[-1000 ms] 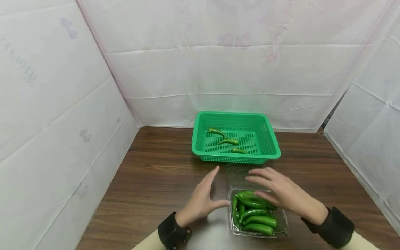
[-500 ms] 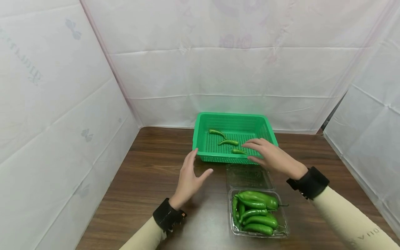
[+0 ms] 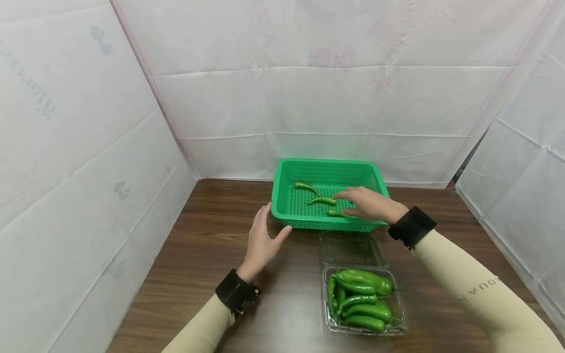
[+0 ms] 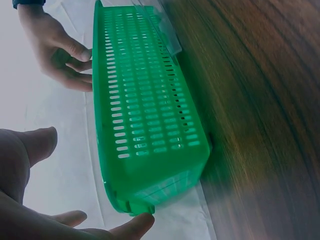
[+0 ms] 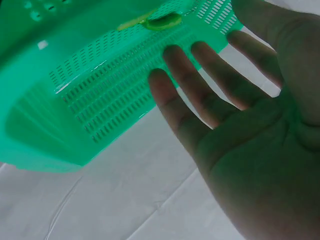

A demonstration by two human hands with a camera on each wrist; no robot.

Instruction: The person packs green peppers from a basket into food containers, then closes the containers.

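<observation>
The grip of the right hand (image 3: 368,205) is spread wide and nothing is held in it: the fingers are kept straight and reach over the near right part of the green basket (image 3: 282,208), above the peppers (image 3: 323,200) lying on its perforated floor. Whether the fingertips touch a pepper cannot be told. The grip of the left hand (image 3: 261,242) is also wide and empty, with the thumb set against the basket's near left corner and the fingers raised beside its left wall.

In the left wrist view the left thumb tip is seen touching the basket (image 4: 150,130) at its lower corner, and the right hand (image 4: 57,47) is seen at the far end; the peppers are not shown there. In the right wrist view the open palm (image 5: 250,135) is seen over the slotted wall, with one pepper (image 5: 162,22) beyond it.

The basket stands at the back of the wooden surface (image 3: 212,255). Just in front of it an open clear container (image 3: 399,318) filled with larger green peppers is seen only from the head.
</observation>
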